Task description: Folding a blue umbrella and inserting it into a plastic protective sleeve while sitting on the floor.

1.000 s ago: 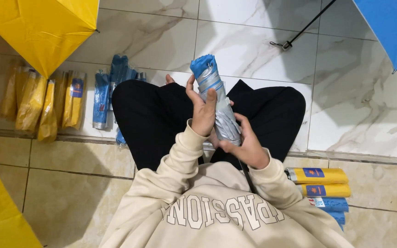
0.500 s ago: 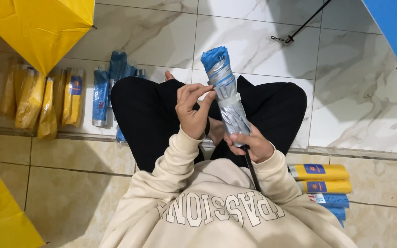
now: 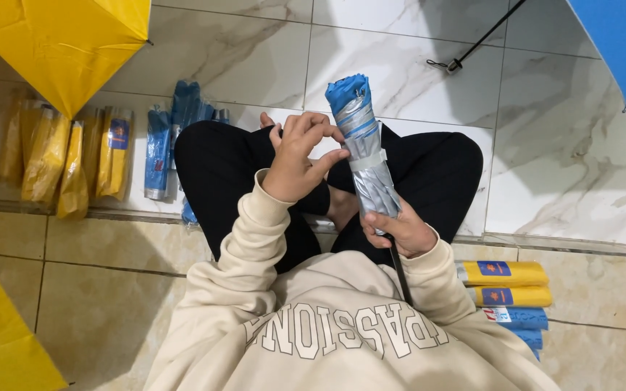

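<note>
While the person sits cross-legged on the marble-patterned tile floor (image 3: 566, 166), the right hand (image 3: 400, 230) is closed around the lower end of a folded blue-and-silver umbrella (image 3: 362, 148), held nearly upright over the lap, tip tilted toward 11 o'clock. Pale closure strap (image 3: 368, 160) wraps the folded canopy mid-length. Left hand (image 3: 297, 163) sits at 9 o'clock of the umbrella, fingers curled, fingertips pinched at the strap's edge; cannot tell if it actually grips the strap. Black handle (image 3: 400, 271) runs down from the right fist toward 6 o'clock. At 9 o'clock, well apart: row of bagged yellow folded umbrellas (image 3: 67, 163) and bagged blue ones (image 3: 159, 152). At 4 o'clock: stack of sleeved yellow and blue umbrellas (image 3: 505, 286). Open yellow canopy (image 3: 67, 43) at 10 o'clock, open blue canopy (image 3: 621, 40) at 2 o'clock.
</note>
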